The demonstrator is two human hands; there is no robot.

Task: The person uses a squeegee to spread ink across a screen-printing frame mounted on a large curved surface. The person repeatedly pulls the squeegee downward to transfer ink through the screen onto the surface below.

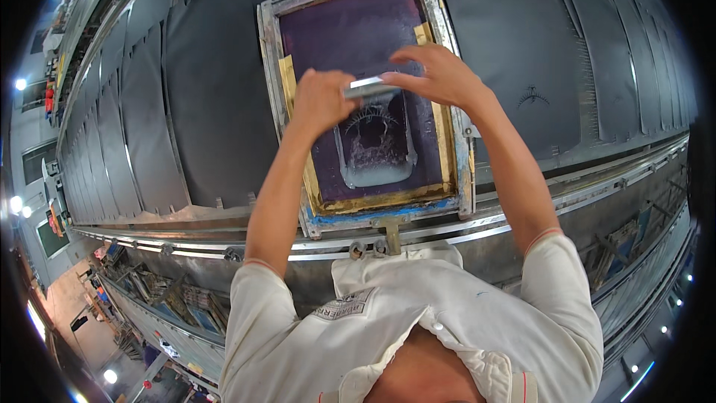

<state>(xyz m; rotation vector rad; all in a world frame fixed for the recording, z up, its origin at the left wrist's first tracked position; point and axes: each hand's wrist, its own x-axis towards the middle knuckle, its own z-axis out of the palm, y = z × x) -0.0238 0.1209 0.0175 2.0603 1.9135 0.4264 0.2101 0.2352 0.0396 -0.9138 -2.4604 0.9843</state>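
Note:
A screen-printing frame (pixel 269 41) with a dark purple mesh (pixel 347 22) lies in front of me. Over its middle, my left hand (pixel 323 101) is closed around the left end of a squeegee (pixel 367 88) with a pale metallic edge. My right hand (pixel 441 78) is at the squeegee's other end, fingers spread and thumb close to the bar; whether the thumb touches it I cannot tell. Below the squeegee, an arched design shows in the mesh, with a pale band of wet ink (pixel 378 174) near the frame's lower end.
Black sheets (pixel 212 97) cover the long table on both sides of the frame. One sheet on the right bears a small arched print (pixel 532 96). Metal rails (pixel 485 233) run along the table's near edge, just before my body. Yellowish tape (pixel 445 145) lines the frame's inner edges.

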